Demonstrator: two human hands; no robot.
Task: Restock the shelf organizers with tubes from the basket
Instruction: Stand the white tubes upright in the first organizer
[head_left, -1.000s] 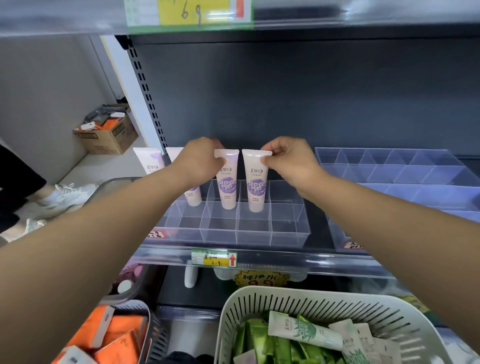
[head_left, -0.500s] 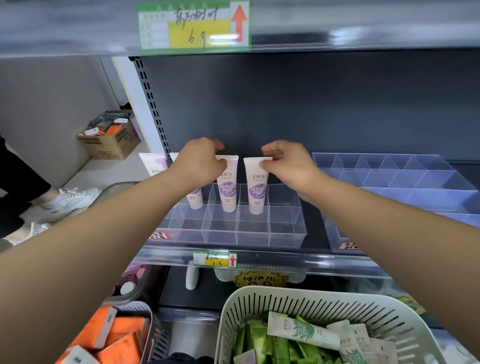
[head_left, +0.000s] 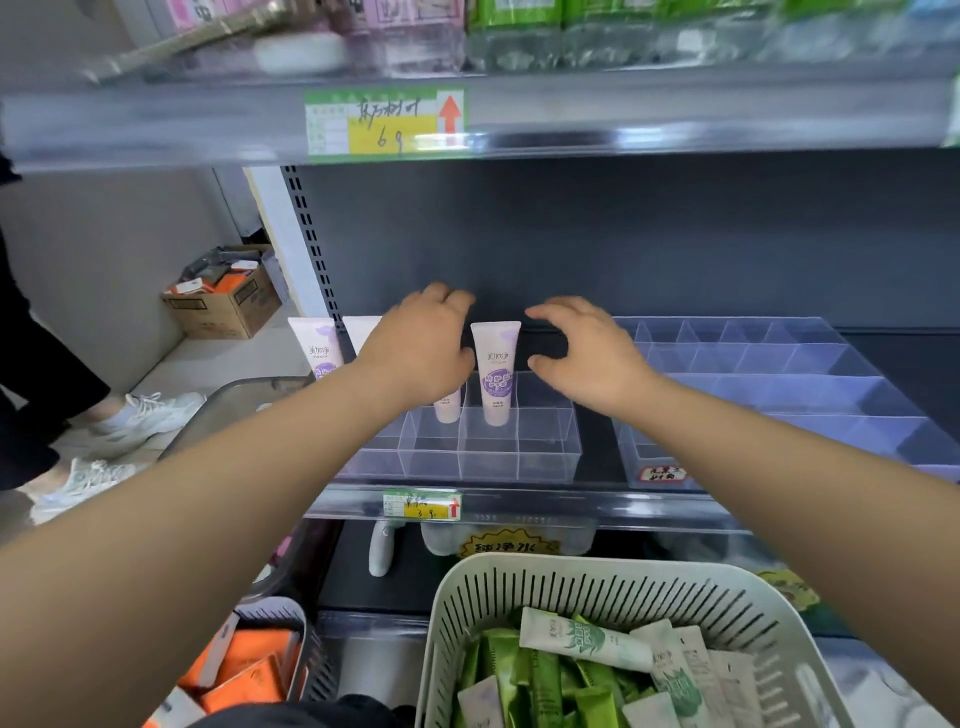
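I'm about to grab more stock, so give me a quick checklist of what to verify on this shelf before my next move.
1. Right hand free: ok, it holds nothing.
2. Left hand free: cannot tell, it covers the top of the neighbouring tube.
3. Purple tube upright in its slot: ok.
4. Organizer has free slots: ok, the front row looks bare.
5. Basket has stock: ok, green tubes lie inside.
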